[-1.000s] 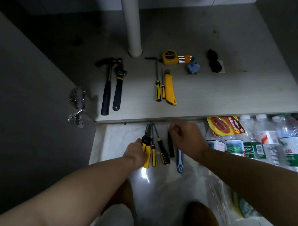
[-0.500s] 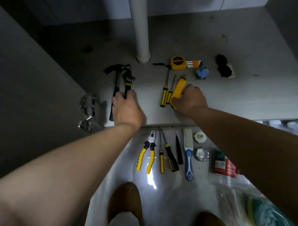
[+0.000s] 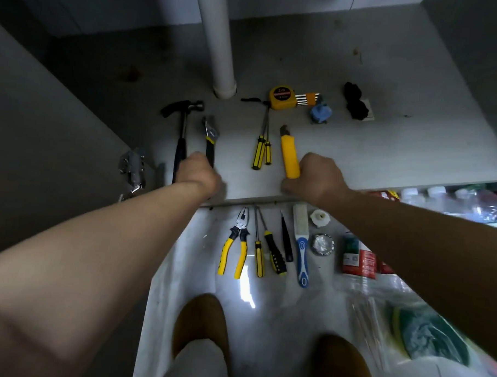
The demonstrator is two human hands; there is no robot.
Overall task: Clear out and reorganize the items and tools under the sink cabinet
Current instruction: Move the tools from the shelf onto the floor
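Note:
My left hand [image 3: 199, 172] grips the handle of the black-and-yellow adjustable wrench [image 3: 210, 138] on the cabinet floor [image 3: 385, 154], right beside the black hammer [image 3: 182, 134]. My right hand [image 3: 316, 178] holds the lower end of the yellow utility knife [image 3: 288, 153]. Two yellow-handled screwdrivers [image 3: 262, 149] lie between the hands. Behind them sit a yellow tape measure [image 3: 282, 98], a hex key set [image 3: 309, 98], a blue object [image 3: 319, 113] and a black object [image 3: 355, 104].
A white drain pipe [image 3: 219, 44] rises at the back. On the white floor in front lie yellow pliers [image 3: 234, 249], more screwdrivers [image 3: 267, 249], a blue-handled brush [image 3: 301, 242], a tape roll [image 3: 321, 244], a red can [image 3: 358, 257] and plastic bags [image 3: 423, 330]. The cabinet door [image 3: 44, 151] stands left.
Both hands went from the tools on the floor up onto the cabinet floor. The wrench now lies apart from the hammer, angled, and the knife lies straighter.

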